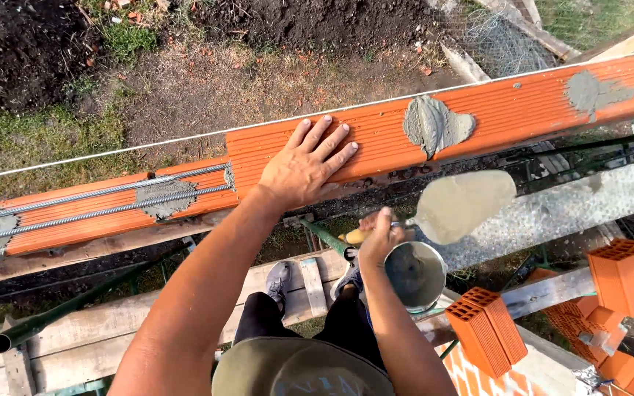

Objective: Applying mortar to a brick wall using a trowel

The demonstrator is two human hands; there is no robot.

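Hat brim [299, 367] lowest in view, bucket [414, 275] just beyond. Left hand [304, 167] lies flat, fingers spread, on the upper brick [376, 143]. Right hand [379, 236] grips a trowel [458, 205], blade coated. 2 mortar dabs [434, 125] sit unspread on top; the rebar [97, 194] course left lies uncovered.

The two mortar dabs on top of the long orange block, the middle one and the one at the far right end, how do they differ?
The middle mortar dab is thick and heaped, with ridges, and laps over the near edge of the orange block. The right-end mortar dab is thinner, flatter and more spread, and stays on the top face. The middle one lies closer to the left hand and the trowel. Both are grey and wet-looking.
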